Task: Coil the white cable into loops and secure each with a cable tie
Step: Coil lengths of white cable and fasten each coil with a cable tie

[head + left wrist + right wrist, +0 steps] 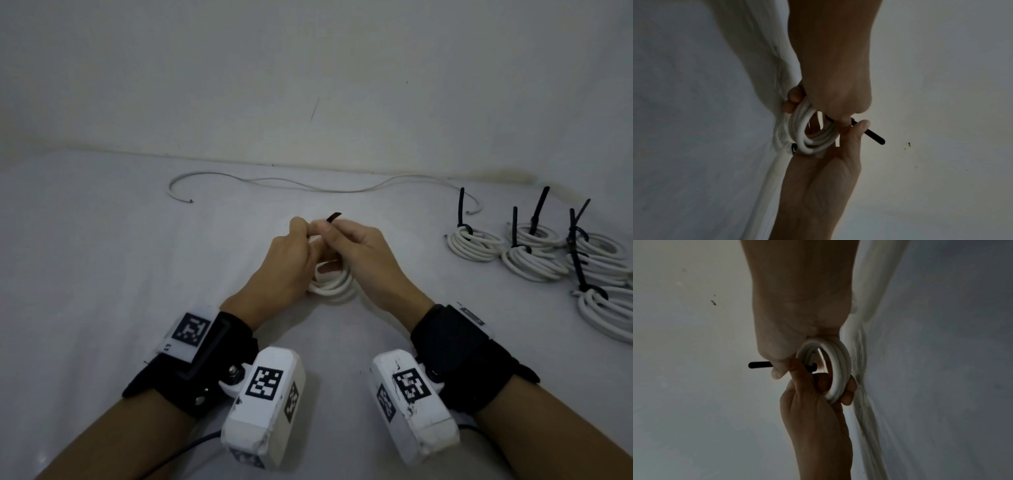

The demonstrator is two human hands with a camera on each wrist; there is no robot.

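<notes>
A small white cable coil [332, 282] is held just above the white table [102, 257] between both hands. My left hand [284, 260] pinches a black cable tie [334, 216] at the coil's far side; the tie's tip pokes up past the fingertips. My right hand [363, 250] curls its fingers round the coil, and its thumb also touches the tie. In the left wrist view the coil [813, 134] hangs between the hands and the tie [875, 138] sticks out to the right. In the right wrist view the right hand's fingers [846, 395] wrap the coil [840, 366], with the tie [758, 365] pointing left.
Several tied white coils [534, 253] with upright black tie tails lie at the right of the table. A loose length of white cable [308, 187] runs along the back, near the wall.
</notes>
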